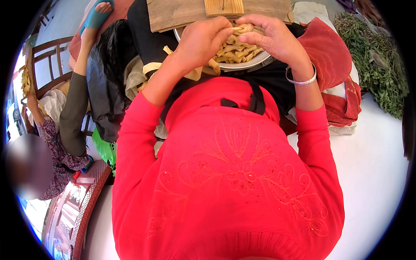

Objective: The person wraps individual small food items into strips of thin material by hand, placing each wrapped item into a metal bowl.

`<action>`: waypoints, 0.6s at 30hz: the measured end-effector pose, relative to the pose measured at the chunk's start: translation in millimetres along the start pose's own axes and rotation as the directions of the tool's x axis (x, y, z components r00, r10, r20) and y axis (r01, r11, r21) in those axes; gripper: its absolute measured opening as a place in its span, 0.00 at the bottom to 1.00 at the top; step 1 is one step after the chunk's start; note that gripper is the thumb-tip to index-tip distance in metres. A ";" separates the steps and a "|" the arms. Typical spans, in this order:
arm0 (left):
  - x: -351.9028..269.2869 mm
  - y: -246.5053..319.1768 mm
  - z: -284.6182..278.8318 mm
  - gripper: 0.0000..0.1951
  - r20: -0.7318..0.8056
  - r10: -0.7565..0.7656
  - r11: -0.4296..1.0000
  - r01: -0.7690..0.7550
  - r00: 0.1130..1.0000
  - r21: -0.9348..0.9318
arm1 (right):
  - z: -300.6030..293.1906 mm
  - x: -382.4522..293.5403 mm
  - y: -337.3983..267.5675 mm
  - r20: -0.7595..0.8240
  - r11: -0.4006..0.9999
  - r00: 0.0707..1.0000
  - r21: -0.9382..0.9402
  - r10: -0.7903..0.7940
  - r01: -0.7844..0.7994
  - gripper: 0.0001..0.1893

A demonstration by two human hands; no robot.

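Both hands meet over a pale metal bowl (242, 66) at my lap. Between the fingertips they hold a tan, knotted strip (246, 28), whose material I cannot tell for sure. My left hand (203, 39) pinches one end with thumb and forefinger. Thumb and fingers of my right hand (273, 37) curve around the thicker, twisted part; a silver bangle (305, 81) circles that wrist. Below the hands, many short tan pieces (239, 50) fill the bowl. Loose flat strips (194, 74) hang by the bowl's left side, under my left forearm.
Just beyond the bowl lies a wooden board (178, 14) bearing a wood block (224, 8) with a nail-like metal piece. Red cloth (325, 53) and a heap of leafy green plants (370, 61) are at right. Black plastic (109, 78) and another seated person (58, 156) are at left.
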State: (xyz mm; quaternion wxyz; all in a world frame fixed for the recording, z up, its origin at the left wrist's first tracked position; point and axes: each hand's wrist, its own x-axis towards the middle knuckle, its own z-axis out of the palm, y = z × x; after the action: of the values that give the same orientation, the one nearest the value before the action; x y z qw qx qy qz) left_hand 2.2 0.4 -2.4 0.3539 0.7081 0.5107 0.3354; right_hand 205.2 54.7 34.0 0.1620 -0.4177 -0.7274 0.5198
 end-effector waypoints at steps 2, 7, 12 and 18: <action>4.5 -3.7 -2.4 0.09 0.059 -0.077 0.992 0.082 0.995 -0.099 | -6.4 -5.4 1.1 -0.026 0.974 0.998 -0.218 0.064 -0.068 0.12; 3.5 -7.2 -26.0 0.11 0.329 -0.192 0.911 0.293 0.925 -0.291 | -12.6 -17.0 3.7 0.070 0.914 0.994 -0.391 -0.084 0.105 0.13; -0.7 -14.7 -23.2 0.13 0.350 -0.164 0.842 0.316 0.922 -0.438 | -16.3 -11.8 10.8 0.019 0.999 1.000 -0.032 -0.025 0.025 0.19; 20.2 -13.7 -17.9 0.12 0.410 -0.230 0.761 0.425 0.883 -0.490 | -14.3 21.3 1.2 0.297 0.958 0.946 0.207 0.132 -0.199 0.14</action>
State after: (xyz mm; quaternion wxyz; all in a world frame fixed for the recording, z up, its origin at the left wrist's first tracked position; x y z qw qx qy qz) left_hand -14.4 25.8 -2.2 0.6807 0.5137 0.4395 0.2821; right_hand 202.6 80.2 34.5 0.0610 -0.3780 -0.6387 0.6674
